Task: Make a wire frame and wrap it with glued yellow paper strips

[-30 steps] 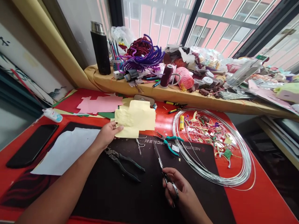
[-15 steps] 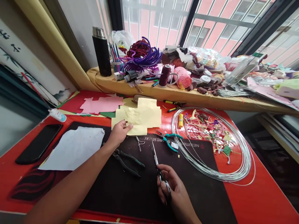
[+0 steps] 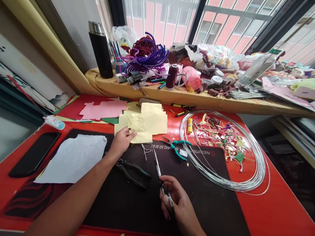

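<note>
The left hand [image 3: 124, 139] pinches the near-left edge of a yellow paper [image 3: 156, 124] between thumb and fingers; the paper lies flat-side up at the far edge of the black mat [image 3: 197, 190], toward the middle of the desk [image 3: 278, 203]. The right hand [image 3: 179, 200], nearer and further right, is curled round the handles of scissors [image 3: 157, 165], their blades together and pointing far, just short of the paper. Black-handled pliers [image 3: 135, 171] lie between the two hands.

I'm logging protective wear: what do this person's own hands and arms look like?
The left hand and right hand are both bare, without gloves. No sleeve, watch or bracelet shows on either visible forearm. No rings show, though parts are hidden.
</note>
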The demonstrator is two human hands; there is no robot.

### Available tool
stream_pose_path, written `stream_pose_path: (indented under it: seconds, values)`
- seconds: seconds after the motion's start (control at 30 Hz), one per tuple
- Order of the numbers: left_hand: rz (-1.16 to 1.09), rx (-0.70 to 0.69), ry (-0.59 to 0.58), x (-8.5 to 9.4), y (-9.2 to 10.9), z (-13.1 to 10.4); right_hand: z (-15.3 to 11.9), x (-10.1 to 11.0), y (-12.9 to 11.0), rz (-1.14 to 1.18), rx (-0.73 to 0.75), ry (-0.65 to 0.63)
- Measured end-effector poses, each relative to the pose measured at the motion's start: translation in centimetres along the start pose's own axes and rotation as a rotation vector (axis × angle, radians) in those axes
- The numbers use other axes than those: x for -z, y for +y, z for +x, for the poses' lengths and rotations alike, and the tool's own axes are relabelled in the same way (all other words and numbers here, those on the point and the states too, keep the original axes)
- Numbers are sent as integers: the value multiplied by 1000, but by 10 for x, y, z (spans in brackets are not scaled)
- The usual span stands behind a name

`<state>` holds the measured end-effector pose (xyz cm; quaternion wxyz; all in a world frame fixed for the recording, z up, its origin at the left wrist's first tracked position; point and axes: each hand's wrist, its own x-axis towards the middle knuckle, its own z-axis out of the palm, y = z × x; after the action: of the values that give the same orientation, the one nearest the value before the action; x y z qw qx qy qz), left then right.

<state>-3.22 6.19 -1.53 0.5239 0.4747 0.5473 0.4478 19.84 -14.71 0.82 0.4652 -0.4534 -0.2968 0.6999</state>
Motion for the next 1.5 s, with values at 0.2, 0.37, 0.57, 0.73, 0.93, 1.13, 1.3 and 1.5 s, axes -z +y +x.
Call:
stream_pose_path:
  seconds: [0.2,0.37,0.57,0.73,0.93,1.13,1.3,1.5]
  values:
    - [8,11,11,0,-4,0,2,-8,-5,-40,-62,-65]
    - [13,5,6,0,-3,0,6,-15,-2,-74,-88,-60]
    - [38,20,31,1,-3,0,12,-24,-8,-66,-99,-75]
    - [42,13,41,1,-4,1,20,-32,-7,-63,-96,-68]
    - [47,27,32,0,-2,1,21,-31,-1,-30,-95,-80]
    - [49,39,7,-1,2,-1,17,-30,3,-8,-81,-65]
    - [7,58,2,-1,1,0,18,-32,6,-4,-70,-63]
    - [18,62,1,0,1,1,17,-33,7,-23,-86,-44]
